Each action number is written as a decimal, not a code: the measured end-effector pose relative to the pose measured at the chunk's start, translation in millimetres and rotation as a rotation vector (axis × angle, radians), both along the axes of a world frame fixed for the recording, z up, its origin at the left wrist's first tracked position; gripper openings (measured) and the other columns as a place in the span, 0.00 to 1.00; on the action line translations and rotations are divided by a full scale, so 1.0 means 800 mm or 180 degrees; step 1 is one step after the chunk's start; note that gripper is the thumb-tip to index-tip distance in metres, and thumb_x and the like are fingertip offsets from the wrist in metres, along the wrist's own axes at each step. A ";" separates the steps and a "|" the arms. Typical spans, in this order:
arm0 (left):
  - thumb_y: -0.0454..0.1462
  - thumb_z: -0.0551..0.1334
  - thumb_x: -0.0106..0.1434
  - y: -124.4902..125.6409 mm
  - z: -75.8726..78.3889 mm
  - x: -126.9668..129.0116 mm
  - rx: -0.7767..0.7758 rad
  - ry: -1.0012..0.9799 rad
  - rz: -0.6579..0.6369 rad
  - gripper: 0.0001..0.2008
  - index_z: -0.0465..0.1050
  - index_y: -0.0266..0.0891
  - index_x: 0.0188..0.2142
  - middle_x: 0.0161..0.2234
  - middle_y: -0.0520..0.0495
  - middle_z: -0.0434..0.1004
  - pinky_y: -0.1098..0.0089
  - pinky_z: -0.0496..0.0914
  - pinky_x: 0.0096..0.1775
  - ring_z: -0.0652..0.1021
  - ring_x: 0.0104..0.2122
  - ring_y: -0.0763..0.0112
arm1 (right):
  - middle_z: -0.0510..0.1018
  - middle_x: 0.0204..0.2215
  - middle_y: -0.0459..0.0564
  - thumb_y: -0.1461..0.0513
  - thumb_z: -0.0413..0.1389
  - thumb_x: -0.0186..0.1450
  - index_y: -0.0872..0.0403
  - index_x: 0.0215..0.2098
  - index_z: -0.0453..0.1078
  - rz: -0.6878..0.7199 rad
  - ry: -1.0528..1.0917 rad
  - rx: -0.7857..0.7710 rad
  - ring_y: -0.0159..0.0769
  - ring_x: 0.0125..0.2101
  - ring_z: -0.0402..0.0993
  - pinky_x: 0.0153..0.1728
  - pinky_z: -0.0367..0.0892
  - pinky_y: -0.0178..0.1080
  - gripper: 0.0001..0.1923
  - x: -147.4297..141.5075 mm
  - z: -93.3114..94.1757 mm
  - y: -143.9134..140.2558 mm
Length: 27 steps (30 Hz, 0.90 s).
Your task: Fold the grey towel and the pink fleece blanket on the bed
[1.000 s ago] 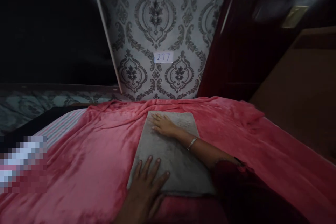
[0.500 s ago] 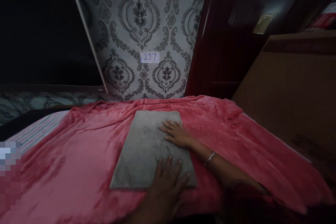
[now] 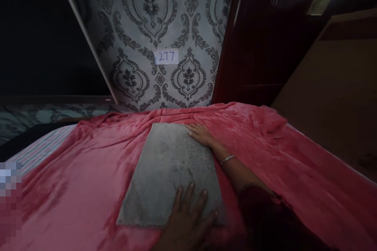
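Observation:
A flat grey rectangle of plush cloth (image 3: 161, 164) lies lengthwise on a pink fleece blanket (image 3: 85, 184). My left hand (image 3: 188, 217) rests palm down over its near edge, fingers spread. At the far right corner of the cloth, my right hand (image 3: 200, 134) lies flat, its fingertips by the far edge. A silver bangle (image 3: 227, 159) circles the right wrist. Neither hand grips anything. Whether the cloth is folded in layers cannot be made out.
Striped bedding (image 3: 48, 147) shows at the left beneath the blanket. Behind stands a patterned wall with a paper label (image 3: 166, 56) reading 277. A dark screen-like panel (image 3: 44, 39) is at left, a dark red door (image 3: 253, 47) and brown cardboard (image 3: 332, 86) at right.
My right hand has slid away from me over the cloth to its far right corner. My left hand stays at the near edge. The view has shifted slightly.

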<state>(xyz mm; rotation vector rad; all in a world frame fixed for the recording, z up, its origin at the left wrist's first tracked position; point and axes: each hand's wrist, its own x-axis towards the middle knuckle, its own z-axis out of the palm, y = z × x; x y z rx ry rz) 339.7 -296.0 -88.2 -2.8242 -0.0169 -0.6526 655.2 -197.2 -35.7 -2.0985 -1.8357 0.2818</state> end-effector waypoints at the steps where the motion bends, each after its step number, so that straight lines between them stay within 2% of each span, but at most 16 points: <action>1: 0.56 0.73 0.49 0.000 0.002 0.000 -0.0012 -0.0004 -0.0014 0.52 0.54 0.56 0.69 0.74 0.43 0.44 0.33 0.28 0.65 0.39 0.71 0.36 | 0.50 0.72 0.49 0.48 0.41 0.75 0.45 0.73 0.50 -0.0017 -0.0003 0.0013 0.48 0.72 0.41 0.69 0.40 0.58 0.31 0.000 -0.002 0.000; 3: 0.53 0.73 0.51 0.000 0.007 -0.003 -0.0108 0.0048 -0.0062 0.50 0.53 0.55 0.70 0.74 0.42 0.43 0.33 0.30 0.65 0.38 0.71 0.36 | 0.50 0.72 0.49 0.47 0.41 0.75 0.46 0.73 0.51 -0.0035 -0.0026 0.0022 0.47 0.71 0.42 0.69 0.41 0.57 0.31 -0.001 -0.003 -0.002; 6: 0.46 0.70 0.56 -0.003 0.020 -0.009 -0.0349 0.0255 -0.0047 0.47 0.51 0.55 0.71 0.74 0.44 0.38 0.33 0.39 0.66 0.39 0.71 0.37 | 0.50 0.72 0.49 0.47 0.41 0.75 0.46 0.73 0.49 -0.0083 -0.0091 -0.0023 0.46 0.71 0.42 0.70 0.39 0.56 0.32 -0.006 0.002 -0.004; 9: 0.38 0.67 0.60 -0.009 0.036 -0.016 -0.0597 0.0447 0.0011 0.43 0.51 0.55 0.71 0.75 0.47 0.36 0.35 0.48 0.65 0.43 0.72 0.39 | 0.45 0.73 0.50 0.47 0.39 0.75 0.46 0.74 0.45 -0.0215 -0.0195 -0.0214 0.47 0.72 0.37 0.69 0.37 0.58 0.32 -0.014 0.017 -0.009; 12: 0.36 0.66 0.61 -0.012 0.047 -0.020 -0.0784 0.0475 0.0008 0.41 0.52 0.55 0.70 0.75 0.48 0.39 0.35 0.50 0.65 0.45 0.71 0.41 | 0.41 0.74 0.51 0.47 0.37 0.76 0.46 0.75 0.43 -0.0246 -0.0359 -0.0395 0.48 0.72 0.33 0.69 0.33 0.60 0.32 -0.028 0.032 -0.019; 16: 0.35 0.67 0.58 -0.008 0.047 -0.019 -0.0976 0.0403 -0.0085 0.42 0.54 0.53 0.70 0.73 0.46 0.46 0.33 0.49 0.65 0.48 0.71 0.40 | 0.41 0.73 0.55 0.47 0.40 0.75 0.50 0.74 0.45 0.0077 -0.0478 -0.0456 0.48 0.72 0.35 0.69 0.35 0.59 0.34 -0.058 0.040 -0.050; 19: 0.33 0.64 0.60 -0.006 0.052 -0.021 -0.1113 0.0197 -0.0301 0.35 0.61 0.49 0.66 0.70 0.43 0.58 0.38 0.53 0.66 0.55 0.70 0.46 | 0.40 0.73 0.55 0.48 0.44 0.74 0.51 0.74 0.46 0.0489 -0.0408 -0.0312 0.50 0.72 0.35 0.69 0.35 0.59 0.34 -0.088 0.034 -0.091; 22: 0.31 0.59 0.64 0.000 0.072 -0.029 -0.1329 -0.0215 -0.0717 0.22 0.72 0.43 0.57 0.57 0.41 0.76 0.55 0.65 0.62 0.73 0.59 0.60 | 0.43 0.73 0.51 0.51 0.47 0.74 0.48 0.73 0.51 0.1010 -0.0062 -0.0106 0.53 0.72 0.35 0.69 0.34 0.61 0.32 -0.123 0.027 -0.141; 24: 0.30 0.56 0.66 0.013 0.091 -0.035 -0.1414 -0.0542 -0.0851 0.17 0.75 0.42 0.52 0.49 0.42 0.81 0.62 0.69 0.59 0.78 0.52 0.65 | 0.47 0.72 0.45 0.52 0.50 0.72 0.42 0.71 0.54 0.1306 0.0317 0.0025 0.53 0.72 0.38 0.69 0.35 0.61 0.30 -0.144 0.025 -0.172; 25: 0.30 0.55 0.67 0.024 0.101 -0.036 -0.1453 -0.0691 -0.0806 0.17 0.75 0.42 0.51 0.48 0.43 0.82 0.63 0.70 0.57 0.79 0.50 0.66 | 0.49 0.71 0.43 0.53 0.52 0.71 0.39 0.70 0.56 0.1436 0.0510 0.0095 0.52 0.71 0.41 0.70 0.36 0.59 0.30 -0.153 0.025 -0.184; 27: 0.33 0.52 0.69 0.054 0.118 -0.035 -0.1632 -0.0829 -0.0462 0.17 0.76 0.42 0.52 0.48 0.43 0.82 0.63 0.71 0.57 0.79 0.51 0.65 | 0.57 0.69 0.40 0.54 0.54 0.70 0.35 0.68 0.59 0.1623 0.0852 0.0216 0.49 0.70 0.48 0.70 0.41 0.54 0.28 -0.162 0.027 -0.198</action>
